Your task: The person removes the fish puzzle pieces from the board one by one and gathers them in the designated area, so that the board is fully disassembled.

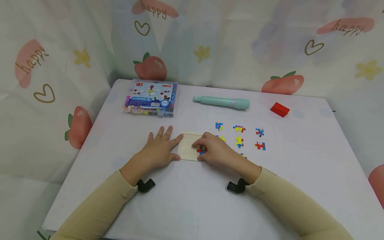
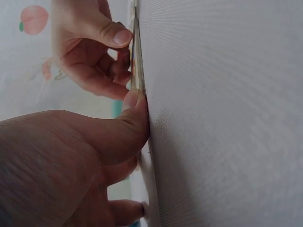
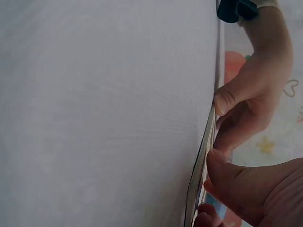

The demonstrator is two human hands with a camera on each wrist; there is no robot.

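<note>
A square, pale wooden puzzle board (image 1: 187,146) lies flat on the table in front of me. My left hand (image 1: 159,150) rests at its left side with fingers spread, thumb and index fingertip at the board's edge. Over the right part of the board, my right hand (image 1: 217,150) holds a red and blue puzzle piece (image 1: 200,152) between thumb and fingers, close against the surface. The hand partly hides that piece. In the left wrist view the left thumb (image 2: 135,106) presses at the board's edge, and the right hand (image 2: 92,52) is beyond it.
Several loose jigsaw pieces (image 1: 239,141) lie in rows right of the board, some hidden by my right hand. Behind them are a mint-green tube with a rounded end (image 1: 222,102) and a red block (image 1: 280,109). A clear case of colourful parts (image 1: 151,98) sits back left.
</note>
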